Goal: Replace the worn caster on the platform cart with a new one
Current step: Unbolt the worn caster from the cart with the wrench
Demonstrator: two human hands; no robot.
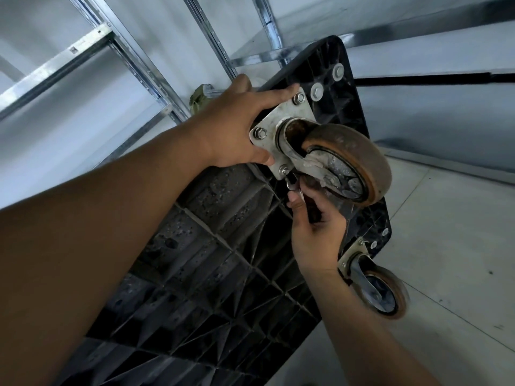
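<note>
Bracing the cart (223,246) with the left hand (239,126): palm and fingers lie flat on the black ribbed underside, touching the caster plate (292,115). The index finger runs straight along the plate's upper edge toward the top nut (298,99), and the thumb lies along the lower edge. That hand is spread and pressing, not gripping anything. The cart is tipped so its underside faces the camera, with one end toward the rack (139,59). The worn caster (354,162) is mounted at the cart's upper corner. Its tread is brown and scuffed, the fork is rusty and grimy, and the wheel sticks out toward the camera. Three plate nuts are visible: the top one, the left one (260,132) and the bottom one (284,170). The fourth corner is hidden behind the wheel. The right hand (315,232) sits just below the caster with its fingers curled round a dark-handled tool (312,213). The tool's metal head is at the bottom nut, but I can't tell the tool type or whether it is seated on the nut. Two more bolts with washers (316,91) sit on the cart edge just beyond the plate. A second caster (381,291) is at the lower corner, beside the right wrist and slightly blurred. Pale floor (446,218) shows on the right. A small green object (198,98) sits behind the left hand near the rack post, and I can't identify it.
</note>
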